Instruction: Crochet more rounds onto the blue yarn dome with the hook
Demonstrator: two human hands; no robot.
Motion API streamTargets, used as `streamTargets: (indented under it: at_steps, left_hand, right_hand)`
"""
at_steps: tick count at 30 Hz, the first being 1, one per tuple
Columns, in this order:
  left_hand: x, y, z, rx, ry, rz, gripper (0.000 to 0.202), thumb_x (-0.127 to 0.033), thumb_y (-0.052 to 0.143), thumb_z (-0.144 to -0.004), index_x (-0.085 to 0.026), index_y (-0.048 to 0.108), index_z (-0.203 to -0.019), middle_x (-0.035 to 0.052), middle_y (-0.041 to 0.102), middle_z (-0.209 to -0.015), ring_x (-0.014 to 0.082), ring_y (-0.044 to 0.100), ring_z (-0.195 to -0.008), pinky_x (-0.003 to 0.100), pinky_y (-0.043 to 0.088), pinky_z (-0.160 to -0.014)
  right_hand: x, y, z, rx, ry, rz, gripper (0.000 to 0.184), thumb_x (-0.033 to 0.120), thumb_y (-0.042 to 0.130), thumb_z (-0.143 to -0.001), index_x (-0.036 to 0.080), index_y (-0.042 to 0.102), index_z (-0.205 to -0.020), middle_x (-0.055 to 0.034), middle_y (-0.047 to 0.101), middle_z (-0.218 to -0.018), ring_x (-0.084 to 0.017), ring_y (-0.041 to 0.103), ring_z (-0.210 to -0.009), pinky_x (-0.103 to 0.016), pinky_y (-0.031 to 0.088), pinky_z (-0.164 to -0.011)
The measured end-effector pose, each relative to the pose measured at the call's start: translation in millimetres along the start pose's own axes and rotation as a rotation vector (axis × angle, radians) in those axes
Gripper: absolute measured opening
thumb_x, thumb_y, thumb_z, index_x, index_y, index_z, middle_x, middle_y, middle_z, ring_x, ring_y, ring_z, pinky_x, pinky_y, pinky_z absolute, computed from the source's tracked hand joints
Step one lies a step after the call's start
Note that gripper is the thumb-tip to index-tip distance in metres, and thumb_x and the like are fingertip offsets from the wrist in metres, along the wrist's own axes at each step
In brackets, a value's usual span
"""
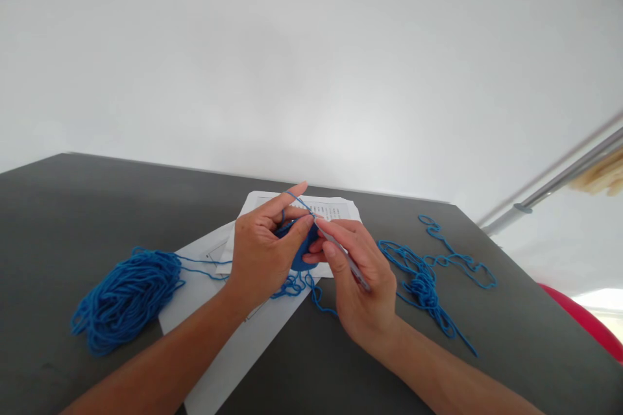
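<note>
My left hand pinches a small blue crocheted piece, with a strand of blue yarn looped over its raised index finger. My right hand grips a thin silvery crochet hook whose tip points into the piece. Both hands meet above two white paper sheets on the dark grey table. A loose strand runs from the piece to a bundle of blue yarn at the left.
A tangle of loose blue yarn lies on the table to the right of my hands. Beyond the table's right edge are a metal rail and a red rounded object. A white wall stands behind.
</note>
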State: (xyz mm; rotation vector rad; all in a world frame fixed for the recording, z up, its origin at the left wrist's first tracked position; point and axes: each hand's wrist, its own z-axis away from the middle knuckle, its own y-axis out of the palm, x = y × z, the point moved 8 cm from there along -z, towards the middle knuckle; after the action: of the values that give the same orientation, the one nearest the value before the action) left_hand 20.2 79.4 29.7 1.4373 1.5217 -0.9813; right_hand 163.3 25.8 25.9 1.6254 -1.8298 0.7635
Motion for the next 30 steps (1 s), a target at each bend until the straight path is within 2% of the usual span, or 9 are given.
streamTargets:
  at_steps: [3, 6, 8, 13, 15, 19, 26, 30]
  left_hand:
    - [11, 5.8, 0, 0.099, -0.139, 0.279, 0.053, -0.020, 0.082, -0.081, -0.018, 0.071, -0.133, -0.0004, 0.081, -0.080, 0.0137, 0.071, -0.074, 0.023, 0.057, -0.071]
    - [12, 11.1, 0, 0.172, -0.233, 0.513, 0.050, -0.018, 0.086, -0.077, -0.019, 0.075, -0.126, 0.0015, 0.080, -0.078, 0.0165, 0.074, -0.075, 0.025, 0.059, -0.069]
    - [9, 13.8, 0, 0.209, -0.272, 0.606, 0.044, -0.015, 0.086, -0.076, -0.019, 0.078, -0.119, 0.0022, 0.080, -0.076, 0.0151, 0.073, -0.069, 0.022, 0.059, -0.063]
    - [-4, 18.7, 1, 0.334, -0.285, 0.741, 0.037, -0.012, 0.085, -0.076, -0.019, 0.082, -0.112, 0.0034, 0.081, -0.075, 0.0137, 0.073, -0.066, 0.021, 0.061, -0.064]
    - [-6, 17.0, 2, 0.345, -0.304, 0.752, 0.038, -0.013, 0.086, -0.074, -0.019, 0.082, -0.112, 0.0054, 0.082, -0.077, 0.0131, 0.071, -0.061, 0.021, 0.060, -0.060]
    - [-2, 9.8, 0, 0.330, -0.347, 0.729, 0.043, -0.014, 0.089, -0.068, -0.019, 0.083, -0.110, 0.0070, 0.081, -0.075, 0.0160, 0.073, -0.062, 0.023, 0.061, -0.059]
    - [17, 0.4, -7, 0.278, -0.396, 0.616, 0.049, -0.015, 0.090, -0.067, -0.017, 0.081, -0.115, 0.0043, 0.077, -0.072, 0.0167, 0.073, -0.062, 0.022, 0.059, -0.056]
    - [21, 1.7, -8, 0.297, -0.400, 0.619, 0.049, -0.013, 0.090, -0.067, -0.017, 0.081, -0.115, 0.0017, 0.072, -0.066, 0.0205, 0.076, -0.069, 0.024, 0.061, -0.058]
  right_hand:
    - [14, 4, 5, 0.046, -0.172, 0.160, 0.048, 0.005, 0.053, -0.100, 0.031, 0.064, -0.139, -0.0086, 0.059, -0.115, -0.014, 0.071, -0.087, -0.029, 0.069, -0.075]
    - [27, 6, 8, 0.074, -0.319, 0.294, 0.057, 0.000, 0.055, -0.097, 0.029, 0.056, -0.147, -0.0106, 0.059, -0.118, -0.017, 0.070, -0.095, -0.030, 0.069, -0.078]
    - [35, 7, 9, 0.094, -0.409, 0.366, 0.060, -0.001, 0.055, -0.096, 0.027, 0.052, -0.150, -0.0123, 0.061, -0.121, -0.020, 0.070, -0.101, -0.029, 0.069, -0.076]
    - [50, 5, 9, 0.139, -0.578, 0.419, 0.061, 0.000, 0.057, -0.095, 0.020, 0.050, -0.152, -0.0141, 0.068, -0.121, -0.021, 0.072, -0.102, -0.030, 0.068, -0.082]
    - [52, 4, 7, 0.175, -0.579, 0.373, 0.061, 0.001, 0.058, -0.095, 0.019, 0.048, -0.153, -0.0144, 0.069, -0.124, -0.020, 0.073, -0.100, -0.030, 0.069, -0.083]
    - [49, -1, -2, 0.252, -0.489, 0.292, 0.060, 0.005, 0.059, -0.097, 0.024, 0.048, -0.153, -0.0125, 0.071, -0.128, -0.019, 0.076, -0.097, -0.032, 0.070, -0.083]
    - [34, -17, -23, 0.321, -0.293, 0.186, 0.047, 0.001, 0.068, -0.092, 0.025, 0.069, -0.133, -0.0077, 0.076, -0.110, -0.018, 0.076, -0.095, -0.031, 0.069, -0.084]
    - [29, -24, -28, 0.341, -0.264, 0.149, 0.045, 0.000, 0.069, -0.091, 0.024, 0.072, -0.129, -0.0089, 0.077, -0.108, -0.019, 0.076, -0.093, -0.031, 0.070, -0.078]
